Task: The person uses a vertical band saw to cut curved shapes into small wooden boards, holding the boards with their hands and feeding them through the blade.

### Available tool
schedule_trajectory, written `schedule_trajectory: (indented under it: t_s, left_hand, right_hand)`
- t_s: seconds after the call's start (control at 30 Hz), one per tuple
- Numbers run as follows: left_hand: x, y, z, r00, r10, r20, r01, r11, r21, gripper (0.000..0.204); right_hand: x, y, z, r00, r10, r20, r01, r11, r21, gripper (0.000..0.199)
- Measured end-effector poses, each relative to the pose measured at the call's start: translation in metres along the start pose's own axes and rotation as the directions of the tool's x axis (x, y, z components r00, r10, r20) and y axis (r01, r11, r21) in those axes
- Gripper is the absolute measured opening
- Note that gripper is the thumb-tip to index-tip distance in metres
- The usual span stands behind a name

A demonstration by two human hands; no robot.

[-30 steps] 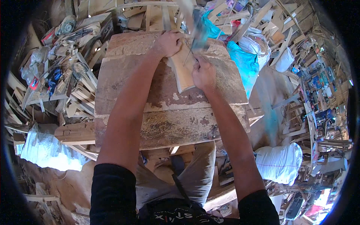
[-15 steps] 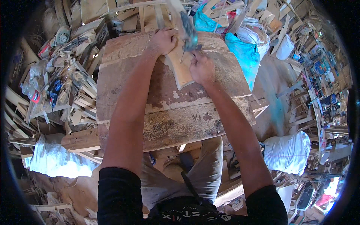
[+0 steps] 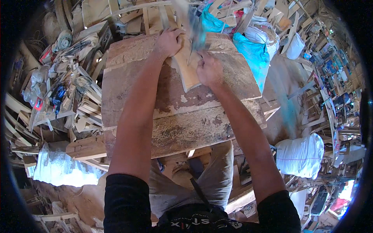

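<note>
A pale wooden board [image 3: 187, 77] lies on a worn brown work table [image 3: 132, 83], its near end narrow and curved on one side. My left hand [image 3: 169, 43] presses on its far left part, fingers curled over the wood. From the right, my right hand [image 3: 210, 70] grips the board's edge, thumb and fingers closed. Between the two hands a thin upright blade [image 3: 189, 57], apparently a band saw's, stands at the board. Just above it is a blurred teal and grey machine part [image 3: 198, 33], close to my right fingers. Fingertips of both hands are partly hidden.
Wood offcuts [image 3: 87, 101] and a plastic bottle [image 3: 37, 103] are heaped on the left. A turquoise sack [image 3: 252, 56] leans by the table's right edge. White sacks stand at lower right [image 3: 300, 155] and lower left [image 3: 64, 167]. Sawdust covers the table's near strip.
Both hands and the board keep nearly the same place. The whole view has shifted slightly, and the machine part above the blade looks more blurred.
</note>
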State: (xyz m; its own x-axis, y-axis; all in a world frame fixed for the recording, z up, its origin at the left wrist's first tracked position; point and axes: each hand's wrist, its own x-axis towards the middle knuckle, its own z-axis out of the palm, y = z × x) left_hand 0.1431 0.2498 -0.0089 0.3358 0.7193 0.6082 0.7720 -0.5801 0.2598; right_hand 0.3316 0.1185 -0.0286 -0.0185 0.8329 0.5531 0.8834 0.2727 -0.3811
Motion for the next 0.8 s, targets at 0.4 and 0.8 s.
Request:
schedule_trajectory:
  t_s: [0.4,0.8]
  left_hand:
    - [0.003,0.000,0.003,1.000,-0.019,0.007,0.019,1.000,-0.011,0.032]
    - [0.004,-0.007,0.007,0.995,0.039,-0.094,-0.042,0.999,-0.033,0.028]
  right_hand:
    - [-0.001,-0.007,-0.002,0.999,-0.001,-0.053,-0.002,0.999,-0.052,0.038]
    - [0.004,-0.010,-0.002,0.999,0.045,-0.015,-0.045,0.998,-0.036,0.038]
